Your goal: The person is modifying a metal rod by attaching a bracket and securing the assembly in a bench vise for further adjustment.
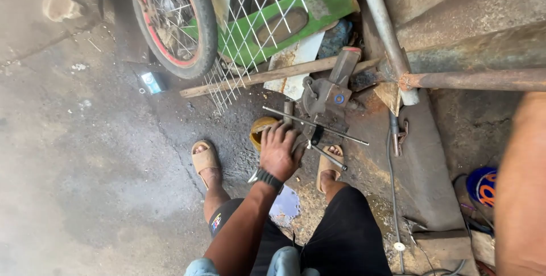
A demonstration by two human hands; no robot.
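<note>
Down on the stained concrete floor (85, 156), between my two sandalled feet, sits the work I am steering toward. Largest in view are the motorbike wheel (173, 20) and the green panel (296, 17) behind the wire grid (244, 37), then the grey pipe frame (387, 31) with its rusty crossbar (478, 79). Closer, the bench vise (327, 97) is fixed low near the frame, with a thin steel rod (315, 125) lying across its front and the vise's sliding handle bar (327, 157) just below it. My left hand (281, 151) is spread wide, palm down, fingers (278, 131) resting against the vise's near end beside the rod, gripping nothing that I can see. A yellow cap-like object (261, 131) lies just left of it. At the right edge only a bare forearm (520, 190) shows; whether that hand is closed or open I cannot tell, since it lies outside the picture. To do this well, I judge the palm should press steadily, fingers clear of the vise's closing faces.
</note>
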